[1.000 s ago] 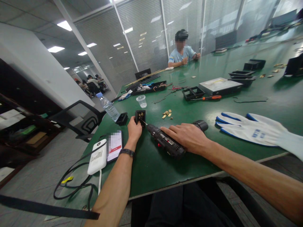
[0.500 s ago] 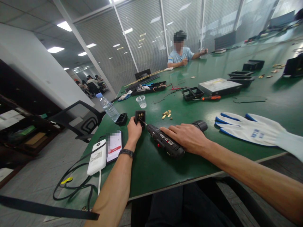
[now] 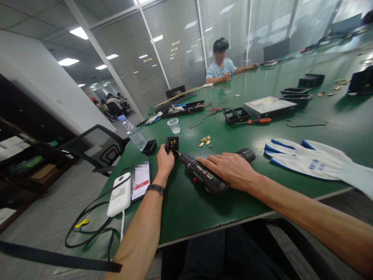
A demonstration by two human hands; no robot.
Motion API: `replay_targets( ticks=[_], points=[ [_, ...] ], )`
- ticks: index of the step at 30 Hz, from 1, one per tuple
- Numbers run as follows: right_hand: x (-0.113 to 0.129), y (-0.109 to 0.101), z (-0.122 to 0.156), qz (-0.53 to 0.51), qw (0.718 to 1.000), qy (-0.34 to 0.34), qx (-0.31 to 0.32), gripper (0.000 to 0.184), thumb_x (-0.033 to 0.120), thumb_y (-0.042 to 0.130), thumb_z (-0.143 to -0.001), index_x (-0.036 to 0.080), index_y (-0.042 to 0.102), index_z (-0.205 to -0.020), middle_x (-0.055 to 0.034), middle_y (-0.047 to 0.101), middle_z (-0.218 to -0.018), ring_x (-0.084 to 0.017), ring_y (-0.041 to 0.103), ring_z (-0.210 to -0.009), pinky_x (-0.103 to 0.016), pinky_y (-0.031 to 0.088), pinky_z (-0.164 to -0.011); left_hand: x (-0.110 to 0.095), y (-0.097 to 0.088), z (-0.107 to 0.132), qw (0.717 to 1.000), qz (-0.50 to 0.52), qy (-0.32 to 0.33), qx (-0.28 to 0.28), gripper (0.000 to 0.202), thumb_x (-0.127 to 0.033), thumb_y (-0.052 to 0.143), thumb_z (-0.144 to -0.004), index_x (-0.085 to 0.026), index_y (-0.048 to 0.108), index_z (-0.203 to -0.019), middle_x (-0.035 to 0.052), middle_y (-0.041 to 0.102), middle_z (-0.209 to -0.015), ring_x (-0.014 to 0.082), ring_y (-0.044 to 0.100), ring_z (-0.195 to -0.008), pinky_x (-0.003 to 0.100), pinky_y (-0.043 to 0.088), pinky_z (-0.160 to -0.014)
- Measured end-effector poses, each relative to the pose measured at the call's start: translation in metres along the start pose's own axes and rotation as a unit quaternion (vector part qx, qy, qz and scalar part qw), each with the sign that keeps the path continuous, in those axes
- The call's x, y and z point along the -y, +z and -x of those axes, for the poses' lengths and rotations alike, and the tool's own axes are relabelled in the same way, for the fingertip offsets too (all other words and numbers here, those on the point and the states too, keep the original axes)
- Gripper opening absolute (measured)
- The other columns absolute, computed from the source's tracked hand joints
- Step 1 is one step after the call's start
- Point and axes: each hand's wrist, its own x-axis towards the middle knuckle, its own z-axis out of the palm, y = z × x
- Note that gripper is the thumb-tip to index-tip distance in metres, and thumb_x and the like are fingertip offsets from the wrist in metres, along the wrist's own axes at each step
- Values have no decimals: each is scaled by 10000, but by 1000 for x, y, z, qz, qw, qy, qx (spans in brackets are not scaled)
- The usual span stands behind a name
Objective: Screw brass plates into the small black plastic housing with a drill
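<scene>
My left hand [image 3: 164,159] grips a small black box part [image 3: 172,142] with brass contacts inside, standing on the green table [image 3: 186,202]. My right hand [image 3: 231,169] is wrapped over a black electric screwdriver [image 3: 204,177] lying almost flat, its bit tip pushed into the box part. A few loose brass pieces [image 3: 205,140] lie just right of the part. Another small black box part [image 3: 149,147] sits to its left.
A phone [image 3: 140,179] and a white power bank [image 3: 119,193] with cables lie at the left edge. White work gloves [image 3: 311,160] lie to the right. Farther back are a plastic cup [image 3: 174,125], a water bottle [image 3: 133,132], an orange-handled screwdriver [image 3: 256,121], black trays, and a seated person [image 3: 221,64].
My hands and the screwdriver stay nearly still on the box part. The person at the far end has stretched one arm out along the table.
</scene>
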Motion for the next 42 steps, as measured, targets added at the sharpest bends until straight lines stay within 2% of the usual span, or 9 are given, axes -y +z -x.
replay_targets(
  ticks=[17, 24, 30, 42],
  points=[
    [0, 2, 1, 0, 1000, -4, -8, 662, 171, 571, -843, 186, 303, -1448, -32, 625, -1007, -219, 626, -820, -348, 377, -660, -3, -1, 1, 1000, -6, 6, -6, 265, -135, 540, -858, -138, 627, -1108, 122, 710, -1050, 214, 678, -922, 293, 515, -818],
    [0, 2, 0, -5, 1000, -1, 4, 609, 179, 552, -881, 195, 319, -1444, -39, 635, -1012, -214, 631, -833, -336, 382, -673, -3, -1, 2, 1000, -11, 12, -6, 257, -130, 533, -856, -141, 629, -1094, 117, 710, -1032, 214, 676, -898, 294, 513, -801],
    [0, 1, 1, -5, 1000, -3, 6, 633, 179, 556, -878, 193, 303, -1458, -54, 639, -1029, -211, 632, -846, -327, 387, -685, -5, -3, 3, 998, -30, 43, -24, 268, -132, 530, -856, -157, 626, -1105, 105, 706, -1058, 218, 665, -943, 295, 492, -832],
    [1, 0, 1, 1, 1000, -3, 3, 657, 165, 567, -855, 192, 302, -1456, -52, 640, -1023, -212, 633, -844, -328, 397, -683, -7, -4, 5, 999, -28, 40, -20, 275, -135, 523, -861, -162, 616, -1118, 111, 704, -1080, 218, 664, -966, 292, 481, -856]
  ],
)
